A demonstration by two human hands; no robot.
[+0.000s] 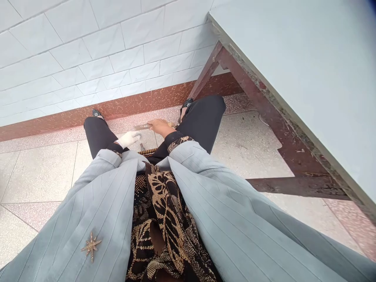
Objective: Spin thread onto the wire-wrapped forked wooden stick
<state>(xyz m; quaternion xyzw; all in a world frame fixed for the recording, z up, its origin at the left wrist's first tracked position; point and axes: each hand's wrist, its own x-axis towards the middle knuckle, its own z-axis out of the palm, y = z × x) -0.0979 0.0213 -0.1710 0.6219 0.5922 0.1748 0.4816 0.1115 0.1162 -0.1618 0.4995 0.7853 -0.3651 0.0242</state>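
Low between my knees, my right hand (161, 127) is bare and closed around a flat, dull, blade-like tool (142, 127). The tool's thin end points left, and a pale piece shows at the right of the hand, too small to make out. My left hand (128, 139) wears a white glove. Its fingers reach to the right, slightly apart, and I see nothing held in them. Just below its fingertips is a small grey metal piece (142, 147), beside a yellow-and-black checked edge (147, 152) partly covered by my clothes.
To the right stands a table with a pale top (293, 70) and a dark red wooden frame (273, 145); one leg (205, 70) comes down near my right foot. Ahead is a white tiled wall (117, 47) with a red-brown skirting (132, 101). Speckled floor tiles (44, 168) spread to the left.
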